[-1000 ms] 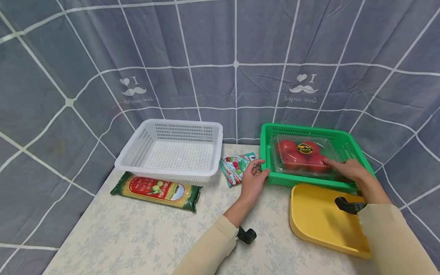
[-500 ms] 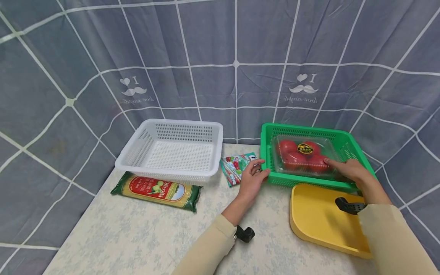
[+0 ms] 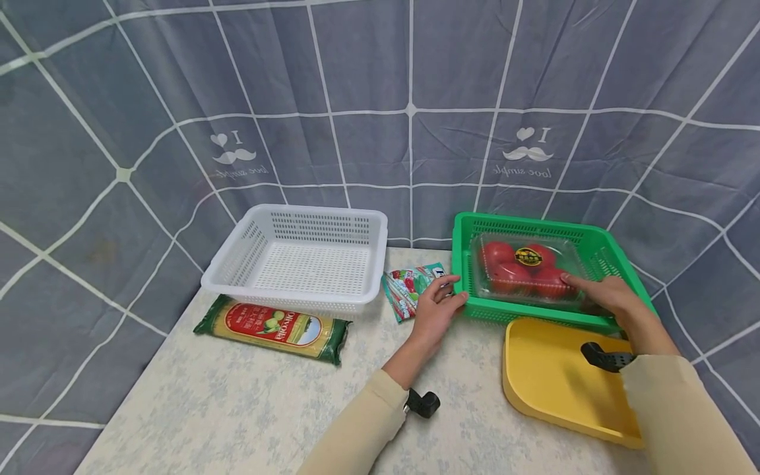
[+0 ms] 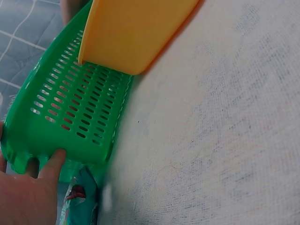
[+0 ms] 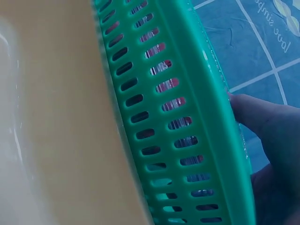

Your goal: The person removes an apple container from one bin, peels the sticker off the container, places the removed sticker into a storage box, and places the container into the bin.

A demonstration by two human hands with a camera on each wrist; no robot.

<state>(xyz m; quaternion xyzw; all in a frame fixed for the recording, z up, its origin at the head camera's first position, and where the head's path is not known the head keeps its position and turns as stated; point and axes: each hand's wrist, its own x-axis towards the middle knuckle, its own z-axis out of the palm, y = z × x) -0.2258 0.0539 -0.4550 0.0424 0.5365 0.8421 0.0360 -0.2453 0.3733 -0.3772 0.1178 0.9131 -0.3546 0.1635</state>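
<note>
My left hand point(image 3: 432, 320) grips the left end of a green plastic basket point(image 3: 537, 311). In the left wrist view its thumb presses the basket's outer wall, while other fingers reach over the rim. Inside the basket lies a clear plastic box of tomatoes point(image 3: 505, 274) with a black and gold label. My right hand point(image 3: 611, 295) holds the box's right front part, thumb on the lid, its other fingers mostly hidden. In the right wrist view, the thumb point(image 5: 253, 112) shows beyond the basket's rim.
A yellow tray point(image 3: 558, 376) stands against the basket's front. Behind my left hand lies a teal printed packet point(image 3: 404, 290). A white perforated basket point(image 3: 309, 267) stands at the left, with a bag of spaghetti point(image 3: 270, 330) at its front. A grey curtain point(image 3: 356, 152) hangs behind.
The head view has shifted very slightly. Both hands, the green basket and the box of tomatoes stay as they were.
</note>
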